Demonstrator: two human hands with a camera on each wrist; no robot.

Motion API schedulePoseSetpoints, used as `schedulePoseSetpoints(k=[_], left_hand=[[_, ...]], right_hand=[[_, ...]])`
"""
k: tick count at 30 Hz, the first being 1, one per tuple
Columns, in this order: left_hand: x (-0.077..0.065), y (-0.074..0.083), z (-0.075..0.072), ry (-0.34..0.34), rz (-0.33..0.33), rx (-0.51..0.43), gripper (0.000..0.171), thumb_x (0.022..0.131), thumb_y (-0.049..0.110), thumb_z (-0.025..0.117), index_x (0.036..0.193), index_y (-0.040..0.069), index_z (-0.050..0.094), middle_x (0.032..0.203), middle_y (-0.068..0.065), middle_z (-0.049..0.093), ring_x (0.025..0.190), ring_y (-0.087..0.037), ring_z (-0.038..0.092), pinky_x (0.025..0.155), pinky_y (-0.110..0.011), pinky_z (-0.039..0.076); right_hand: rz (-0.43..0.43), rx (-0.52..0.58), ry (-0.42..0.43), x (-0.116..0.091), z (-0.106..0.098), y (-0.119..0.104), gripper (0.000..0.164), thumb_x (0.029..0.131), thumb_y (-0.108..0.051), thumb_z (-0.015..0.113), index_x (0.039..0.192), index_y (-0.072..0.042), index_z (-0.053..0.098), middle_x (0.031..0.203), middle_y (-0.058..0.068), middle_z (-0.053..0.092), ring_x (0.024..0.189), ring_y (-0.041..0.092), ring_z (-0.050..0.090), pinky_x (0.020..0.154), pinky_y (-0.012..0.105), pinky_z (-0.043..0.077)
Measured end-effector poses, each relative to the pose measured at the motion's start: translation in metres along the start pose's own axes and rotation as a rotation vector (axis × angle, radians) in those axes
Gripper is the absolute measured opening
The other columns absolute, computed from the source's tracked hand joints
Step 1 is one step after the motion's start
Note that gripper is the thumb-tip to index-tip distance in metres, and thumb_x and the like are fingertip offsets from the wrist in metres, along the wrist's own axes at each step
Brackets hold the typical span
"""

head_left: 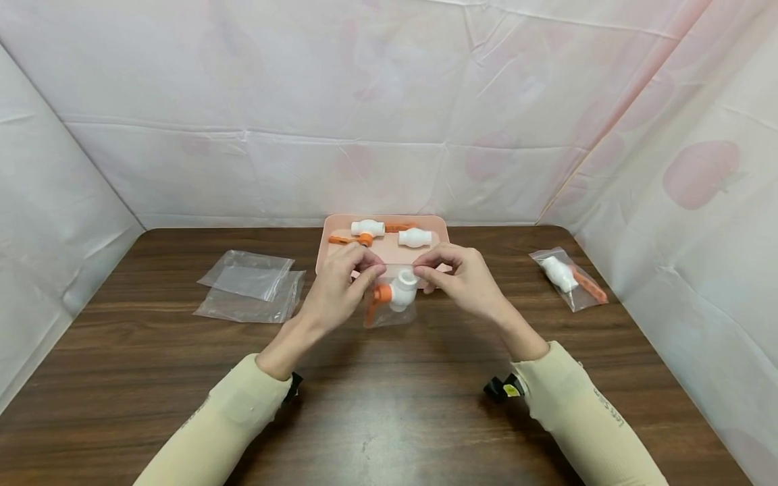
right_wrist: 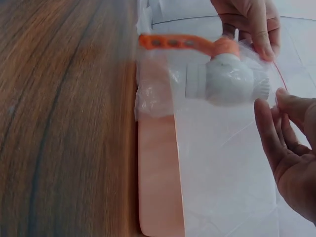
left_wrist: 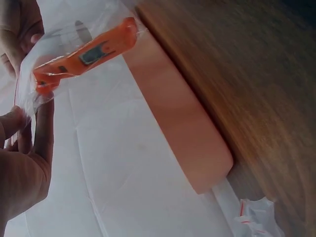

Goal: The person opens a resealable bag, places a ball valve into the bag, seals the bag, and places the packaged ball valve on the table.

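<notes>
A clear zip bag (head_left: 398, 318) hangs between my hands over the front of the pink tray. Inside it is a white ball valve (head_left: 404, 291) with an orange lever handle. My left hand (head_left: 343, 283) pinches the bag's top edge at the left corner. At the opposite corner, my right hand (head_left: 463, 278) pinches the same edge between thumb and finger. In the right wrist view the white valve body (right_wrist: 227, 81) lies sideways under the plastic, close to a red seal line (right_wrist: 281, 74). The left wrist view shows the orange handle (left_wrist: 89, 55) through the bag.
Behind the hands, the pink tray (head_left: 389, 254) holds white ball valves (head_left: 415, 237) with orange handles. Flat clear bags (head_left: 243, 287) overlap on the left of the wooden table (head_left: 389, 418). A bagged ball valve (head_left: 560, 273) lies at the right. A pale curtain (head_left: 304, 101) hangs behind.
</notes>
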State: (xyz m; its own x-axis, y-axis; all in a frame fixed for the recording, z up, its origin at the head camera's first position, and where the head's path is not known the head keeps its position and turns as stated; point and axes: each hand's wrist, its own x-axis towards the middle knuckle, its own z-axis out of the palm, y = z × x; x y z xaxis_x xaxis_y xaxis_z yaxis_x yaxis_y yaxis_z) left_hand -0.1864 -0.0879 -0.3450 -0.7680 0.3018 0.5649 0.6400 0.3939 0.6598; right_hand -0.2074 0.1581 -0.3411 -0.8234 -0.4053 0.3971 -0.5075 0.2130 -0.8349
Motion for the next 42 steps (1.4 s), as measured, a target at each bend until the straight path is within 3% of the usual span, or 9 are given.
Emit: schedulePoseSetpoints(k=[6,12,16,19,23,29,32,36,42], left_hand=[[0.001,-0.002,0.001,-0.045,-0.034,-0.045,0.004,0.098,0.008,0.070,0.098,0.004,0.068,0.093,-0.002,0.065,0.085,-0.015,0.062,0.069,-0.034,0.058],[0.003,0.002,0.003,-0.124,-0.033,-0.053,0.006,0.098,0.013,0.072,0.103,0.008,0.071,0.098,0.002,0.069,0.091,-0.013,0.066,0.074,-0.029,0.059],[0.004,0.003,0.005,-0.148,-0.046,-0.061,0.004,0.098,0.012,0.071,0.100,0.008,0.072,0.095,0.003,0.070,0.090,-0.010,0.068,0.078,-0.027,0.058],[0.004,0.004,0.007,-0.140,-0.043,-0.058,0.004,0.099,0.010,0.070,0.099,0.007,0.072,0.091,0.001,0.070,0.084,-0.010,0.068,0.076,-0.027,0.058],[0.004,0.004,0.009,-0.120,-0.032,-0.055,0.004,0.099,0.009,0.069,0.098,0.006,0.072,0.089,-0.001,0.071,0.077,-0.011,0.068,0.070,-0.029,0.056],[0.002,0.004,0.010,-0.091,-0.063,-0.042,0.005,0.100,0.009,0.068,0.098,0.006,0.072,0.086,-0.002,0.071,0.073,-0.012,0.066,0.067,-0.031,0.055],[0.002,0.003,0.010,-0.057,-0.092,-0.012,0.004,0.100,0.010,0.069,0.098,0.007,0.072,0.089,-0.001,0.072,0.077,-0.012,0.067,0.071,-0.034,0.055],[0.002,0.001,0.009,-0.006,-0.128,0.016,0.005,0.099,0.010,0.069,0.098,0.007,0.073,0.088,-0.001,0.072,0.078,-0.014,0.065,0.072,-0.035,0.054],[0.003,-0.002,0.009,0.020,-0.214,0.010,0.007,0.101,0.011,0.067,0.100,0.007,0.072,0.088,-0.003,0.070,0.072,-0.014,0.062,0.064,-0.032,0.052]], right_hand=[[-0.027,-0.034,0.007,0.000,-0.002,-0.001,0.003,0.092,-0.008,0.078,0.094,-0.006,0.079,0.080,0.008,0.067,0.056,0.024,0.062,0.048,0.030,0.052],[-0.006,0.003,-0.003,-0.001,-0.002,-0.004,0.003,0.093,-0.008,0.076,0.095,-0.006,0.079,0.080,0.016,0.065,0.058,0.024,0.060,0.052,0.037,0.054],[-0.008,0.036,-0.005,-0.001,0.000,-0.005,0.003,0.094,-0.007,0.075,0.096,-0.006,0.078,0.080,0.017,0.063,0.060,0.026,0.057,0.053,0.031,0.053],[-0.021,0.040,0.012,0.000,0.002,-0.005,0.004,0.094,-0.006,0.075,0.096,-0.006,0.078,0.080,0.014,0.064,0.061,0.025,0.057,0.054,0.026,0.051],[-0.005,0.065,0.044,0.001,0.005,-0.004,0.004,0.094,-0.005,0.075,0.097,-0.004,0.078,0.088,0.010,0.068,0.068,0.020,0.062,0.059,0.028,0.056],[0.036,0.077,0.075,0.002,0.009,-0.005,0.010,0.093,-0.005,0.076,0.102,0.001,0.074,0.095,0.011,0.071,0.077,0.030,0.067,0.068,0.044,0.061],[0.047,0.029,0.094,0.001,0.010,-0.005,0.015,0.094,-0.006,0.076,0.106,0.000,0.072,0.093,0.011,0.069,0.078,0.032,0.066,0.066,0.039,0.060],[0.079,-0.072,0.117,0.000,0.010,-0.004,0.017,0.095,-0.011,0.076,0.108,-0.004,0.068,0.093,0.008,0.067,0.082,0.022,0.065,0.065,0.027,0.055],[0.091,-0.173,0.081,-0.004,0.016,-0.002,0.022,0.095,-0.016,0.076,0.108,-0.003,0.063,0.096,0.005,0.066,0.087,0.017,0.064,0.074,0.032,0.057]])
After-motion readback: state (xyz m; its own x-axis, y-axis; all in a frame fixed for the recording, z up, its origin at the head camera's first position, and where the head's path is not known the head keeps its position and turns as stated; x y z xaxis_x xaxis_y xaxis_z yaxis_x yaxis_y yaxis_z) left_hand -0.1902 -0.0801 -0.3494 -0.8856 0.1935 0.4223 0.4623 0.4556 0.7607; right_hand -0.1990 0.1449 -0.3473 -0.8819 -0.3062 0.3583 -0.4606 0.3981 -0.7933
